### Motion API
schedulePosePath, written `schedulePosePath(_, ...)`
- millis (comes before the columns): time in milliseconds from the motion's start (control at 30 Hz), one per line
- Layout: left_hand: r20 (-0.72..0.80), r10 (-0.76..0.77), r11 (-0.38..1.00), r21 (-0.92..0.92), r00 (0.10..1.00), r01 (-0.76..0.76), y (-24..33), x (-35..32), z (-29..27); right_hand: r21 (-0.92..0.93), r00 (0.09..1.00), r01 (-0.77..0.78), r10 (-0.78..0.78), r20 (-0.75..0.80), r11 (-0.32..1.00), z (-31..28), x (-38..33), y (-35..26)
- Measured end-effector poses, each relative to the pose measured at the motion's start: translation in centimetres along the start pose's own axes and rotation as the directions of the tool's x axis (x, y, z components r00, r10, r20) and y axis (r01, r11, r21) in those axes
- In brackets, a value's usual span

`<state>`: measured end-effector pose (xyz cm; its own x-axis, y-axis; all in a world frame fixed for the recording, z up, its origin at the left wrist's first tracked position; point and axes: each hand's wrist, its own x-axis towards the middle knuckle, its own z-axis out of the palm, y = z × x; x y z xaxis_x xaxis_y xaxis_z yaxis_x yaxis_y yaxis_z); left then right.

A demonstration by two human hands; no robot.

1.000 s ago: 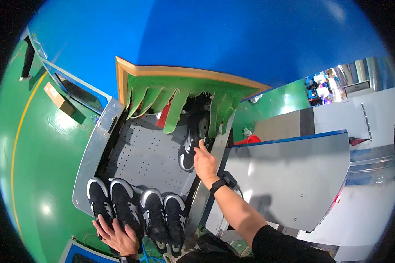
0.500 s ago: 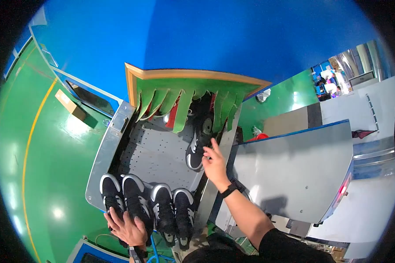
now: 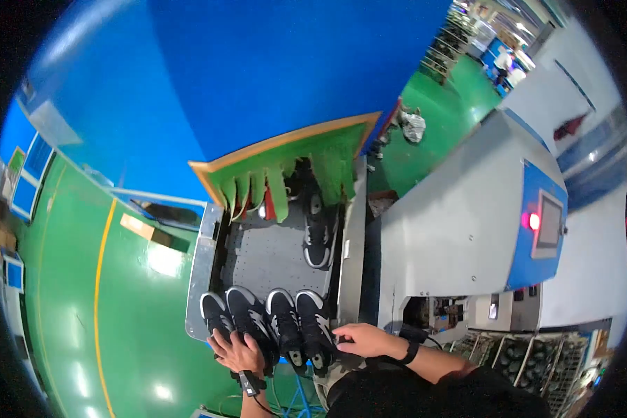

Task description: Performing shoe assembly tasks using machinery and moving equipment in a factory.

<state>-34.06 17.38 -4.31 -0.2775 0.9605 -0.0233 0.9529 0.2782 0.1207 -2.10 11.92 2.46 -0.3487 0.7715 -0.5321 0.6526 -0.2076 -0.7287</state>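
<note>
Black shoes (image 3: 283, 326) trimmed in white show at seven o'clock, a blue panel (image 3: 272, 70) at eleven, a grey machine (image 3: 453, 237) at three, and green floor (image 3: 146, 313) striped by a yellow line (image 3: 99, 299) at eight.

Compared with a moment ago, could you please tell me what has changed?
The right hand has left the single shoe by the green flaps and drawn back toward the person, to beside the rightmost shoe of the near row; whether it touches is unclear. The left hand stays on the row's two left shoes, and all these shoes look unmoved.
</note>
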Motion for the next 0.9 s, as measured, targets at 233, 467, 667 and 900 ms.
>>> schedulePosePath(233, -0.264, 0.255, 0.748, -0.556, 0.930, -0.363, -4.7, 5.0, 6.5, 0.198, 0.977, -0.091, 0.126, -0.173, 0.976, 1.8, -8.4, 4.4)
schedulePosePath(467, -0.114, 0.720, 0.432, -0.698, 0.684, -0.571, 15.6, 9.5, 2.0, 0.347, 0.846, -0.138, 0.293, -0.445, 0.928, 3.4, -14.2, 8.0)
schedulePosePath(667, 0.002, 0.783, 0.425, -0.732, 0.622, -0.533, 20.8, 5.6, -4.3, 0.290, 0.747, -0.007, 0.198, -0.635, 0.957, 6.7, -19.9, 9.7)
schedulePosePath(900, 0.150, 0.784, 0.468, -0.780, 0.602, -0.416, 23.5, -2.7, -9.3, 0.379, 0.640, 0.019, 0.280, -0.716, 0.925, 7.5, -25.3, 11.6)
